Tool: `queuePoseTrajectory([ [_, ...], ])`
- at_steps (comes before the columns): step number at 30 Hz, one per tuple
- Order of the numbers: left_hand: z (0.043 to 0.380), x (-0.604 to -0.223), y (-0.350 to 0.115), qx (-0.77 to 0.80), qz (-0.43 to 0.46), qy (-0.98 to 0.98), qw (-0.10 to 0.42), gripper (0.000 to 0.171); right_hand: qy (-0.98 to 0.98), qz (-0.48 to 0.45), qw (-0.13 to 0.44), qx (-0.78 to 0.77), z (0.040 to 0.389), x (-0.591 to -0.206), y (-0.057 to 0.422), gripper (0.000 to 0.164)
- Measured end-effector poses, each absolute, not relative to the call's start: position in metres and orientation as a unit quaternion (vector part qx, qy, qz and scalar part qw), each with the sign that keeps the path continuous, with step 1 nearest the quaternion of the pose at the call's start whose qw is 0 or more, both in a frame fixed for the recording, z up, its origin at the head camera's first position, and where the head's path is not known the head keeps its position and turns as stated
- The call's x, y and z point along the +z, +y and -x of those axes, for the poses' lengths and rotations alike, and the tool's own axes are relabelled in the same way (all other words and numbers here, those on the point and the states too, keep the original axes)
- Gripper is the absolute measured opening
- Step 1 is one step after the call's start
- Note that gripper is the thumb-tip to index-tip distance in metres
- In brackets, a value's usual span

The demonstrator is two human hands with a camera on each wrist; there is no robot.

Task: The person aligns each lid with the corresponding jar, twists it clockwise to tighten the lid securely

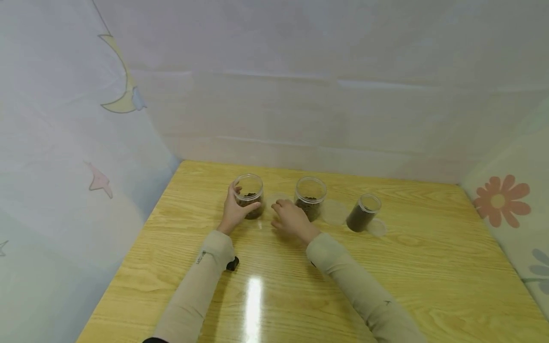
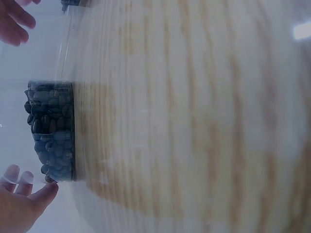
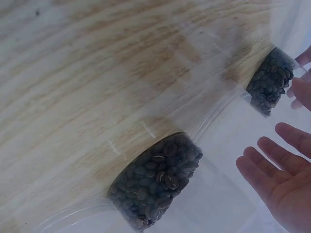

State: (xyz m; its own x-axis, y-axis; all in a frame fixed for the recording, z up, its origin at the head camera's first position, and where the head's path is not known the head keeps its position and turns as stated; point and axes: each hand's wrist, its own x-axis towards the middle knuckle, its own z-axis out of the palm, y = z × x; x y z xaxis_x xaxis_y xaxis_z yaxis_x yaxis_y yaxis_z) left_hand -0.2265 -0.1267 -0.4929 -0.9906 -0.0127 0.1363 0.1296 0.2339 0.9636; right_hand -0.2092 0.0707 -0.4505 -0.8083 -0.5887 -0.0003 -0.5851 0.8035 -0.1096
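With my left hand [image 1: 233, 209] I am gripping the left jar [image 1: 252, 196], part-filled with beans [image 3: 269, 85] and standing near the table's [image 1: 407, 281] far edge, toward its far left corner. My right hand [image 1: 293, 220] is reaching between it and the middle jar [image 1: 310, 197], fingers parted and holding nothing, close to a clear lid [image 1: 280, 196]; whether they are touching it, I cannot tell. Good steadying, I am judging, is calling for light, even pressure, the jar's base flat, the right fingers clear of the middle jar. The wood-grained table is reflecting a glare [image 1: 253, 307] toward its near edge; beyond the far edge a pale sheet [image 1: 300, 114] is hanging, a flower [image 1: 497, 201] showing past the right edge.
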Motion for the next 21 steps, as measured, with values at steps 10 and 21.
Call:
queuePoseTrajectory([
  [10,0.225,-0.494,-0.125,-0.635,0.038,-0.769,0.059,0.094,0.953,0.297,0.048,-0.038,0.223,-0.461,0.061,0.053],
  [21,0.225,-0.492,-0.124,-0.637,0.036,-0.768,0.057,0.095,0.962,0.261,0.082,-0.001,0.237,-0.467,0.054,0.063],
])
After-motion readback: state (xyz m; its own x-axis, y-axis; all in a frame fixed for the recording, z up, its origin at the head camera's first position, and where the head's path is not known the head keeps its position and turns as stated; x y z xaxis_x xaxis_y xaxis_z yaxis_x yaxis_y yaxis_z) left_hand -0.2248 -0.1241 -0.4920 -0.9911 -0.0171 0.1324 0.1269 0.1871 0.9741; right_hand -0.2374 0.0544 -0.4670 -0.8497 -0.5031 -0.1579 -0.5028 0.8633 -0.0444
